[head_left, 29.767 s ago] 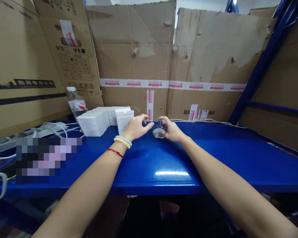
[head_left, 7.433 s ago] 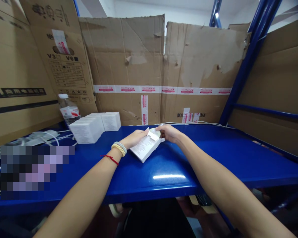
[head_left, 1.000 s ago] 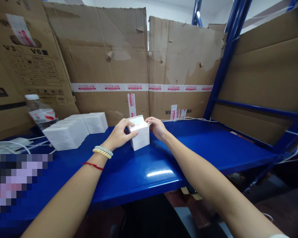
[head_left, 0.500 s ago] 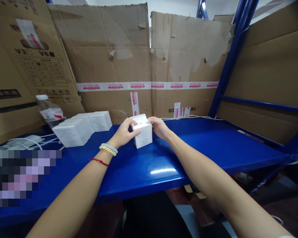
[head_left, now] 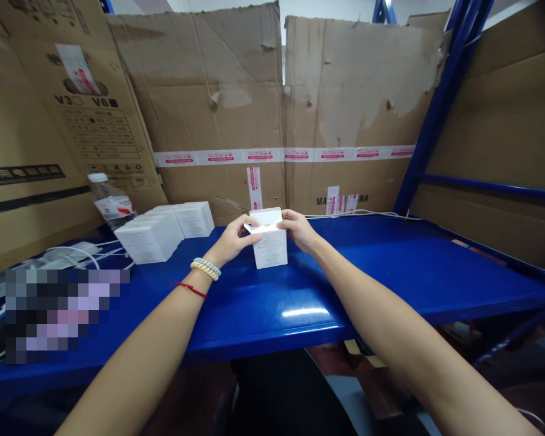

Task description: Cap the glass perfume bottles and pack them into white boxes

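Observation:
A small white carton [head_left: 271, 250] stands upright on the blue table, its top flap raised at the back. My left hand [head_left: 235, 237] grips the carton's left side, thumb on the front face and fingers at the top edge by a side flap. At the upper right corner my right hand [head_left: 300, 229] is closed on the carton, its fingertips at the top edge near the raised flap. What is inside the carton cannot be made out. To the left stands a row of similar white boxes [head_left: 146, 239], printed with fine text.
Behind the boxes is a plastic bottle [head_left: 113, 200], with white cables [head_left: 79, 254] at the left. Cardboard sheets [head_left: 209, 109] wall the back of the blue table [head_left: 372, 266]. A blue post [head_left: 436, 103] rises at the right. A pixelated patch covers the lower left.
The view has turned slightly left. The carton now faces me more squarely with its flap standing higher. My right fingers have come from its side onto the top edge.

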Available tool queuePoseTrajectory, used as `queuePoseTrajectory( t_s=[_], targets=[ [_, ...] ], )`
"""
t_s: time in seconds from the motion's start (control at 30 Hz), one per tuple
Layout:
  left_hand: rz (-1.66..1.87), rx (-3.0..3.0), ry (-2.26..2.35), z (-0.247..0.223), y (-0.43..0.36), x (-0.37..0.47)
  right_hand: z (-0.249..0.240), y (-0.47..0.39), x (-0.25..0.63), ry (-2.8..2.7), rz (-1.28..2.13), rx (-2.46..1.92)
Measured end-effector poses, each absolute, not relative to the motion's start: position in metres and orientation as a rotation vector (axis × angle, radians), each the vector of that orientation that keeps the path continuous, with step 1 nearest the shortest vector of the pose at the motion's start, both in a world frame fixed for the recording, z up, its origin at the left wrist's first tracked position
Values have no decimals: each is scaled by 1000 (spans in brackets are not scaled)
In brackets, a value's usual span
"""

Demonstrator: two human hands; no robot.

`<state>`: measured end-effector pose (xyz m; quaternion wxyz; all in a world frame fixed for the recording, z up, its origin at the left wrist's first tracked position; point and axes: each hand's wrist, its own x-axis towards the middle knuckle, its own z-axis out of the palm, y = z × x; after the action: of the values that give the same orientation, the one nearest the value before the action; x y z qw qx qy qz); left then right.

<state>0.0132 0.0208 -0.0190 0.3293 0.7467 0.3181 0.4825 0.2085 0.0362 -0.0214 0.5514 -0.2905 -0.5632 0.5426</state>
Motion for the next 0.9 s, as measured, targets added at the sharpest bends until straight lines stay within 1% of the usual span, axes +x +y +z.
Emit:
queuePoseTrajectory(
  t_s=[0.13,0.33,0.6,0.83,0.9],
  targets=[
    [1202,1602,649,-22,22,14,-20,35,210,-1361,1254,-696],
    [1226,1445,613,-21,21,17,-21,36,208,-1388,1278,-684],
    [1301,1518,800,-20,15,29,-23,36,208,-1396,1303,-636],
    [1455,1514,802,-24,19,34,-23,37,208,-1396,1277,-554],
    [1452,1501,806,-24,20,35,-22,37,209,-1393,1247,-546]
  ],
)
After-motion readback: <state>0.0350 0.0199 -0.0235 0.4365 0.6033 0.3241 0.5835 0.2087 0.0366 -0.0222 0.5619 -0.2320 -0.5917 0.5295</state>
